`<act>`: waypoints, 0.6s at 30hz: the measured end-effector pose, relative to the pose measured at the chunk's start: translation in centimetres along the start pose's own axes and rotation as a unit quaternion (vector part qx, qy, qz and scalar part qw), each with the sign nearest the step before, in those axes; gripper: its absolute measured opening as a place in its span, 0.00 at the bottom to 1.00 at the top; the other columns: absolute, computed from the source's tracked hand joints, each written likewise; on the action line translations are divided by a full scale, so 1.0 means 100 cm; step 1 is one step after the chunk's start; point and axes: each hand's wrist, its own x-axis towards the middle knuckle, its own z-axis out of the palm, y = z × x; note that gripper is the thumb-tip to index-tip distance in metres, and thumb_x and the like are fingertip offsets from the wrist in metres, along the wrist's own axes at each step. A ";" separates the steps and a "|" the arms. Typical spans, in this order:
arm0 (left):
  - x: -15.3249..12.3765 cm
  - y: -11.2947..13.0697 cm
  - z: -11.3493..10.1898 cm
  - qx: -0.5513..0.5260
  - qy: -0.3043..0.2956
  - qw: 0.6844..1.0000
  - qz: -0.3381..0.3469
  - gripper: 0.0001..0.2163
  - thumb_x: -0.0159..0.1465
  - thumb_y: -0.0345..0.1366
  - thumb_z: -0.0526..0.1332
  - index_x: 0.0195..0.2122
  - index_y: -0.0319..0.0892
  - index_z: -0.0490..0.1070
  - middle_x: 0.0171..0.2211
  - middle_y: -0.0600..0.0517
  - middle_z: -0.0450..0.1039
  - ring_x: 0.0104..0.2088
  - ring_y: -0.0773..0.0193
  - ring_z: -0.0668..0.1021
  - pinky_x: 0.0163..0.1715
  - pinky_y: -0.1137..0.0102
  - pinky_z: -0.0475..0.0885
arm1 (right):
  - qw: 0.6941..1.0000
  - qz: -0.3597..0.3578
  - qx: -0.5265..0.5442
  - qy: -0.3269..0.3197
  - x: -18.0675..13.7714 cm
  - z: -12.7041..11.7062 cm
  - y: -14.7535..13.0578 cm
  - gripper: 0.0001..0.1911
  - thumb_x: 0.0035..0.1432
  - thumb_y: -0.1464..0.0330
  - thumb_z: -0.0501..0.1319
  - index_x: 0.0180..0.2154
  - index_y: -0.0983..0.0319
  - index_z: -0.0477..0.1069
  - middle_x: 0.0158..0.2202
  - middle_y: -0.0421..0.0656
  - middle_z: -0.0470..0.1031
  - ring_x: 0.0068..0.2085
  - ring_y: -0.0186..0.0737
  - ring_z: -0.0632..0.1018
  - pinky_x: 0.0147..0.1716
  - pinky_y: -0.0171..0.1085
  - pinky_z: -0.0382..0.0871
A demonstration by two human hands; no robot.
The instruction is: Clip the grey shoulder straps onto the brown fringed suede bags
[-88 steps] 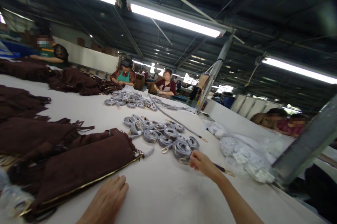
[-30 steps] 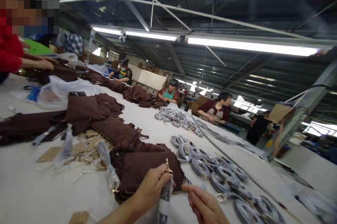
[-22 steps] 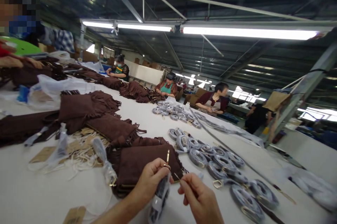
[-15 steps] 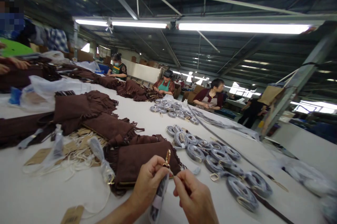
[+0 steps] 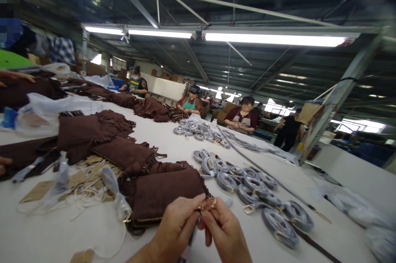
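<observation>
My left hand (image 5: 177,224) and my right hand (image 5: 225,228) meet at the front of the table. Both are closed, fingertips pinching a gold snap hook (image 5: 208,204). From the hook a dark strap in clear plastic (image 5: 186,251) hangs down, mostly hidden behind my left hand. Whether a thin cord is still between the fingers I cannot tell. Just beyond my hands lies a brown fringed bag (image 5: 167,195) with a gold zip along its near edge. Left of it sits a plastic-wrapped strap bundle (image 5: 116,193) with gold hardware.
Several coiled, wrapped straps (image 5: 280,226) spread over the white table (image 5: 55,236) to the right. Paper tags with white strings (image 5: 89,186) and more brown fringed bags (image 5: 77,131) lie left. Co-workers sit across the table; another person's hand (image 5: 4,165) shows at the left edge.
The snap hook stood upright in my left hand and now lies sideways between both hands. My right hand has moved up to it. The view has shifted slightly.
</observation>
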 end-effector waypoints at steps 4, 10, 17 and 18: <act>-0.001 0.004 0.001 -0.007 -0.020 1.000 -0.022 0.22 0.69 0.33 0.50 0.64 0.46 0.54 0.47 0.49 0.76 0.44 0.63 0.77 0.48 0.70 0.69 | 1.000 -0.006 0.028 0.010 0.001 -0.003 0.005 0.18 0.57 0.52 0.60 0.31 0.60 0.63 0.21 0.34 0.71 0.14 0.27 0.66 0.12 0.26 0.57; 0.007 0.020 -0.010 -0.053 -0.068 0.996 0.000 0.19 0.68 0.31 0.49 0.60 0.47 0.64 0.52 0.48 0.73 0.51 0.61 0.74 0.52 0.70 0.67 | 0.999 0.012 0.034 -0.022 -0.002 -0.009 -0.005 0.18 0.57 0.52 0.60 0.37 0.60 0.63 0.22 0.34 0.72 0.15 0.27 0.66 0.14 0.27 0.55; 0.015 0.023 -0.019 -0.094 -0.030 0.995 -0.027 0.12 0.67 0.33 0.54 0.42 0.42 0.78 0.35 0.48 0.80 0.36 0.64 0.80 0.40 0.74 0.71 | 0.996 0.043 0.059 -0.051 -0.004 -0.023 -0.021 0.20 0.57 0.51 0.60 0.36 0.63 0.71 0.25 0.36 0.68 0.18 0.24 0.56 0.17 0.29 0.44; 0.015 0.024 -0.019 -0.121 -0.028 0.991 -0.057 0.11 0.66 0.34 0.56 0.39 0.41 0.79 0.34 0.48 0.80 0.35 0.64 0.80 0.38 0.74 0.72 | 0.996 0.053 0.073 -0.028 -0.004 -0.022 -0.022 0.21 0.56 0.50 0.60 0.36 0.63 0.72 0.24 0.36 0.67 0.18 0.23 0.55 0.17 0.29 0.42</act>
